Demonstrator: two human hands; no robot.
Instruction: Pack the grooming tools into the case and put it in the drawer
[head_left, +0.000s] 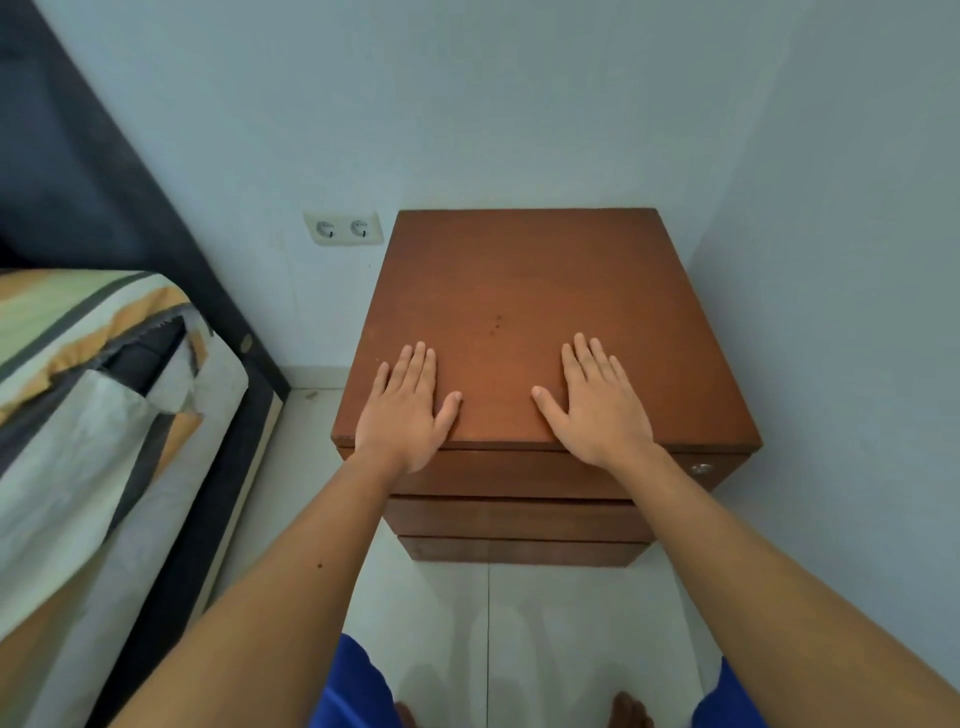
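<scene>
A brown wooden drawer cabinet (524, 291) stands in the room's corner, its top bare. My left hand (408, 410) lies flat, palm down, on the front left of the top, holding nothing. My right hand (597, 405) lies flat on the front right, fingers spread, also holding nothing. Three drawer fronts (514, 519) below the top are shut; the top one has a small metal lock (701, 469) at its right end. No case or grooming tools are in view.
A bed with a striped cover (93, 415) and dark frame stands to the left. A double wall socket (344, 227) sits beside the cabinet. Walls close in behind and to the right. White tiled floor (519, 623) lies below, with my blue shorts and feet.
</scene>
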